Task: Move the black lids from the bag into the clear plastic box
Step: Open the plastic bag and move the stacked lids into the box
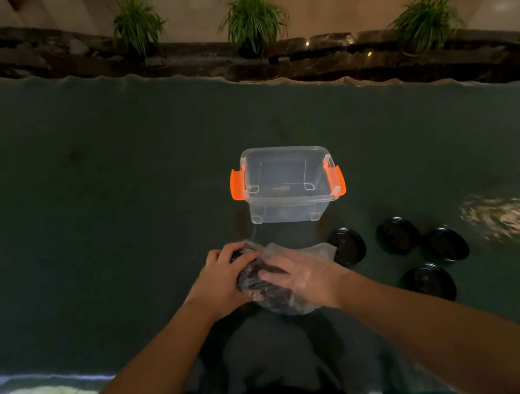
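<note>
Clear plastic bag (281, 300), crumpled, dark lids bunched inside, count inside unclear. It sits on the dark green table (84, 226), near edge, centre. Four black lids (347, 245) loose on the table, right of the bag, round and flat, apart from each other. One clear plastic box (287, 185) just beyond the bag, open top, orange latches both sides, looks empty. Left hand (222, 278) curled over the bag's left side, gripping it. Right hand (302, 274) laid flat on top of the bag, fingers pointing left, pressing the plastic. Both forearms reach in from the near edge.
</note>
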`<state>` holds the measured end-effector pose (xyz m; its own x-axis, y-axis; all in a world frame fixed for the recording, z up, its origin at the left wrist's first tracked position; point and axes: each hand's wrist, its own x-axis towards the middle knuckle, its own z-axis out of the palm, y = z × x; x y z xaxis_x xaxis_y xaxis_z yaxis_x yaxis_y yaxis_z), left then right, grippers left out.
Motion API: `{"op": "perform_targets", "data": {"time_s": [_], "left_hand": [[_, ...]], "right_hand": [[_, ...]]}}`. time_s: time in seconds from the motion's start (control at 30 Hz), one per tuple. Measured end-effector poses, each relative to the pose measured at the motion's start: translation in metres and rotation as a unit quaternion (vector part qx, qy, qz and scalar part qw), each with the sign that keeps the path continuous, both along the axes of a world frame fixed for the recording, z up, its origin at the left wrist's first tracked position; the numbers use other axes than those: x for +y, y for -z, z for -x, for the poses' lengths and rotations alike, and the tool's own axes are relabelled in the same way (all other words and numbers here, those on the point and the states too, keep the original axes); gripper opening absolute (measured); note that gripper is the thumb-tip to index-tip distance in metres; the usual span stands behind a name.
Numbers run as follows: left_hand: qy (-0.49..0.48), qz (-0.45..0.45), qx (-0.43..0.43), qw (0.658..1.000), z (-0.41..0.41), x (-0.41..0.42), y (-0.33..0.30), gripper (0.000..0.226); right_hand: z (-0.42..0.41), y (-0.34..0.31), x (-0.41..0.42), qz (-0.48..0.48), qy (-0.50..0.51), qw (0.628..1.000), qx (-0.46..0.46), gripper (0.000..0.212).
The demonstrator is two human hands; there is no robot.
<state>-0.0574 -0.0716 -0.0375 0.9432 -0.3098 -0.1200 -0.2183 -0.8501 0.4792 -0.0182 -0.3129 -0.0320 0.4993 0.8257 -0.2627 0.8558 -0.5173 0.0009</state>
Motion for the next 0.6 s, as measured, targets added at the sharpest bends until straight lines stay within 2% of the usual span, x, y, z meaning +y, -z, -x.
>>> {"op": "perform_targets", "data": {"time_s": [0.13,0.33,0.4,0.6], "left_hand": [[-0.005,-0.006,0.009,1.0,-0.001,-0.001,-0.001,0.083],[-0.011,0.009,0.005,1.0,0.0,-0.002,-0.005,0.081],[-0.013,0.009,0.01,1.0,-0.002,-0.002,-0.006,0.081],[-0.019,0.0,0.024,1.0,-0.005,-0.002,-0.008,0.08]], "right_hand": [[0.002,-0.009,-0.004,0.02,-0.02,0.999,-0.02,0.086],[0.005,-0.016,-0.009,-0.004,-0.047,0.997,-0.054,0.076],[0.002,-0.013,-0.01,0.047,-0.047,0.997,-0.048,0.075],[0.0,-0.02,-0.011,0.026,-0.009,0.999,-0.022,0.087]]}}
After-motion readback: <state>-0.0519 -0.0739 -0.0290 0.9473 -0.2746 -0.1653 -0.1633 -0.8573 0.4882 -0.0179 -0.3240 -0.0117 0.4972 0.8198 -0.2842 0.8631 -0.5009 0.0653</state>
